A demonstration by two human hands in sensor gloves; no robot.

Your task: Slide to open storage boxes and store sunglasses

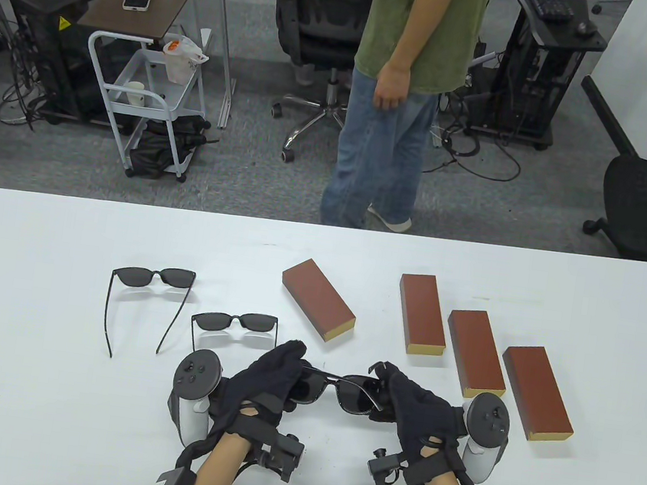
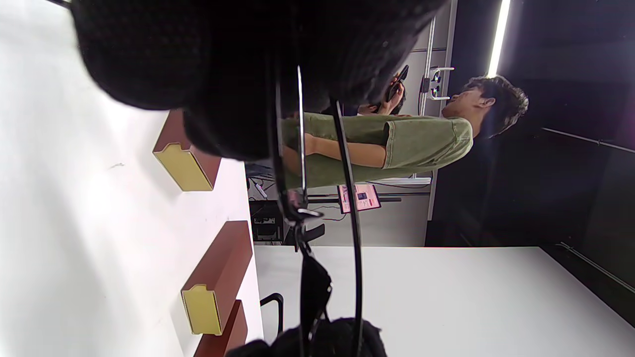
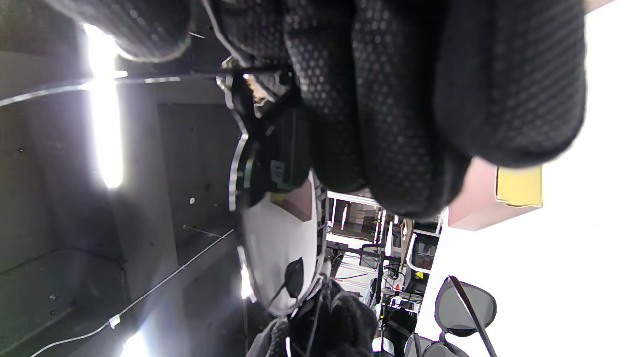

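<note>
Gripping sunglasses (image 1: pixel 340 389) at each end, left hand (image 1: pixel 270 375) and right hand (image 1: pixel 415 406) fingers hold them crosswise.

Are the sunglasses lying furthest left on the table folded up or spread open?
Spread open. The furthest-left sunglasses rest on the table with both side arms stretched straight out from the lenses toward the person.

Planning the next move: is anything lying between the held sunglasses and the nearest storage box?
Nothing visible: both hands, left hand and right hand, hold the sunglasses, and bare table separates them from the nearest box, which looks closed.
</note>
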